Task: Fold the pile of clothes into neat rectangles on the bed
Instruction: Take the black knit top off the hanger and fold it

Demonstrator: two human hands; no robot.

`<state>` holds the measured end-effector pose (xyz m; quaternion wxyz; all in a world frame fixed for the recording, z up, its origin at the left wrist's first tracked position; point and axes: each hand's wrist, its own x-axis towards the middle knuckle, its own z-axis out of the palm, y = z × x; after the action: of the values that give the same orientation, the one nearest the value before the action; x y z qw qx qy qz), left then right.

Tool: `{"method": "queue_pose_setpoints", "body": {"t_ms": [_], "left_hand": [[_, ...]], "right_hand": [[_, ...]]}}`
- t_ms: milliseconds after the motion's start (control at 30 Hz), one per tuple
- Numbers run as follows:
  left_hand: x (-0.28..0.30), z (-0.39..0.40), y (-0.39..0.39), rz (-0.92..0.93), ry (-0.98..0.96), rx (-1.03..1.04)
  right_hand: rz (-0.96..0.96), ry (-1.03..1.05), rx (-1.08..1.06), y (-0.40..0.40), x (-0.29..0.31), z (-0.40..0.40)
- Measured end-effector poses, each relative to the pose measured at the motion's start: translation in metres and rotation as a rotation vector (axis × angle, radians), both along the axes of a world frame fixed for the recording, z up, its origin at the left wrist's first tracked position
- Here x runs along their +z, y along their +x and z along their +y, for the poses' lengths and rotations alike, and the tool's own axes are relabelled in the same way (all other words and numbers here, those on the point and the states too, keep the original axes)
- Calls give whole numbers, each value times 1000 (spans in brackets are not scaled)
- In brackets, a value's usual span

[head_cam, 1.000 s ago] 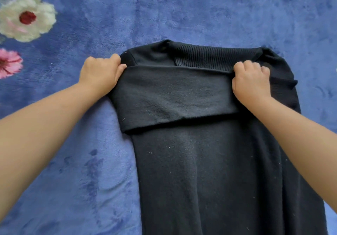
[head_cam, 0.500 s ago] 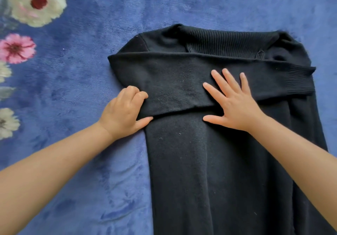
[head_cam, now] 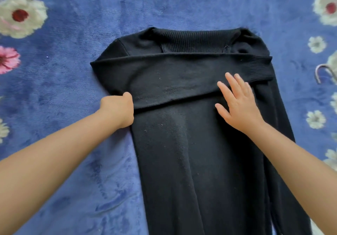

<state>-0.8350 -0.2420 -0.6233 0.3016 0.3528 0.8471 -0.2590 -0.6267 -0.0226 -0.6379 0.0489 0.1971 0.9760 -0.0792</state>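
A black knitted sweater lies flat on the blue blanket, ribbed collar at the far end. One sleeve is folded straight across the chest, its ribbed cuff at the right shoulder. My left hand is at the sweater's left edge just below the folded sleeve. Its fingers are curled in at the fabric edge and hidden under it. My right hand lies flat with fingers spread, pressing on the sleeve's lower edge and the body near the right side.
The blue plush blanket with white and pink flower prints covers the whole bed. A curved metal hanger hook lies at the right edge, close to the cuff.
Both hands let go of the sleeve's top edge. My left hand dropped to the sweater's left edge and curled in; my right hand opened flat and slid rightward along the sleeve.
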Motion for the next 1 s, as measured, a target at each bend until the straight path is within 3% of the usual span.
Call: {"method": "queue_pose_setpoints", "body": {"t_ms": [133, 200, 267, 433, 567, 667, 767, 867, 933, 1000], "left_hand": [[19, 22, 11, 77, -76, -77], [28, 31, 23, 150, 77, -140], [36, 45, 51, 112, 263, -228], [36, 73, 126, -127, 483, -182], [26, 94, 181, -211, 398, -201], [17, 102, 204, -135, 328, -225], [21, 112, 217, -87, 310, -156], [25, 122, 226, -122, 276, -32], [28, 125, 227, -147, 264, 47], [29, 129, 230, -151, 261, 87]], "right_hand": [[58, -21, -341, 67, 10, 26], [-40, -167, -588, 93, 16, 36], [-121, -324, -757, 123, 25, 43], [-262, -731, -947, 173, 26, 40], [-420, -1045, -1017, 200, 25, 50], [-164, -1216, -1143, 201, 36, 75], [226, -1133, -1224, 200, 49, 133], [463, -693, -1070, 201, 60, 190], [452, -571, -995, 204, 57, 204], [230, -659, -908, 207, 47, 202]]}}
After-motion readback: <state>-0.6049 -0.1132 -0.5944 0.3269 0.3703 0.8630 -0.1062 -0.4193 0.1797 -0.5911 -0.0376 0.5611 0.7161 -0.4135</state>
